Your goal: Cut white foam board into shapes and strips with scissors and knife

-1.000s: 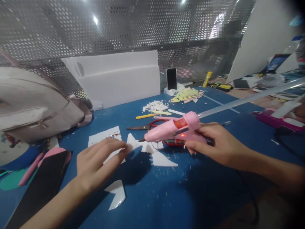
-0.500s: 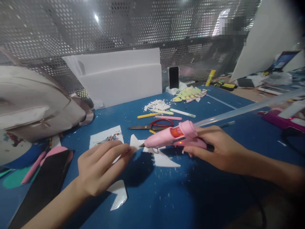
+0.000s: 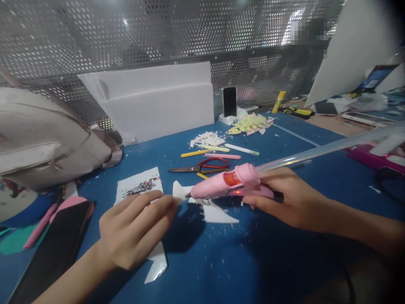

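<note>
My right hand (image 3: 284,196) grips a pink hot glue gun (image 3: 229,185) with a long clear glue stick (image 3: 329,147) sticking out behind it. Its nozzle touches a white foam cut-out (image 3: 210,211) lying on the blue table (image 3: 221,261). My left hand (image 3: 134,230) lies beside it, fingers extended, their tips pressing the left tip of the cut-out. A second white foam piece (image 3: 157,264) lies partly under my left hand. A white sheet with coloured specks (image 3: 139,188) lies just beyond my left fingers.
Red-handled scissors (image 3: 202,166), coloured sticks (image 3: 221,150) and white scraps (image 3: 207,138) lie behind the glue gun. White foam boards (image 3: 158,103) and a phone on a stand (image 3: 229,102) are at the back. A grey bag (image 3: 47,139) and black-and-pink sheet (image 3: 53,245) sit left.
The glue gun has lowered and its nozzle has moved onto the cut-out's left end. My left hand slid slightly toward me, covering more of the lower foam piece.
</note>
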`<state>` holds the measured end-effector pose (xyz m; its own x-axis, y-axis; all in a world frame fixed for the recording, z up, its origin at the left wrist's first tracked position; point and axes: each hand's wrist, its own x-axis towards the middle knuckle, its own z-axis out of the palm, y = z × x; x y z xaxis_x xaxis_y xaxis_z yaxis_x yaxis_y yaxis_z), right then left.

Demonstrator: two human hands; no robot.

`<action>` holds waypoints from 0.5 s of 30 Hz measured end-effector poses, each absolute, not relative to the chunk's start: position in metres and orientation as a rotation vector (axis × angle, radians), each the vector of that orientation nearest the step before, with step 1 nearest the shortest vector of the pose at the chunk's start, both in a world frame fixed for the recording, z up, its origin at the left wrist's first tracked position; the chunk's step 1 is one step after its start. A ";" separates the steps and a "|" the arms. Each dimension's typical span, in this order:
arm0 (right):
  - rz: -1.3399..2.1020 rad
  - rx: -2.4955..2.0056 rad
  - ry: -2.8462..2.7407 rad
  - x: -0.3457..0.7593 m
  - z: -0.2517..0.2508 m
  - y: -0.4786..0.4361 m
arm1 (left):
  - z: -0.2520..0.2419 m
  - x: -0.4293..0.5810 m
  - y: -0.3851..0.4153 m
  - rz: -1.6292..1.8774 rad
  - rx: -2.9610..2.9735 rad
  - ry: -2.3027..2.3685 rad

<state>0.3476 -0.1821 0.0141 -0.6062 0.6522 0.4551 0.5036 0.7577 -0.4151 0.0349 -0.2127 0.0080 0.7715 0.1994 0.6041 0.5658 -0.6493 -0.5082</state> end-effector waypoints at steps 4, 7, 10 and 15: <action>0.631 -0.956 -2.190 0.353 0.014 -0.175 | 0.007 0.030 -0.212 -0.696 -2.267 -0.606; 0.854 -0.946 -2.021 0.354 0.011 -0.171 | 0.006 0.024 -0.211 -0.742 -2.321 -0.627; 0.952 -0.921 -1.969 0.351 0.006 -0.170 | 0.004 0.020 -0.209 -0.779 -2.324 -0.622; 1.005 -0.953 -2.049 0.348 0.001 -0.174 | 0.003 0.026 -0.208 -0.811 -2.323 -0.660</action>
<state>0.3477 -0.1737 0.0010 -0.5195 0.8216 0.2346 0.3176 0.4406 -0.8397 0.0261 -0.2078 0.0032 0.6916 0.2539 0.6762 0.6105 -0.7057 -0.3595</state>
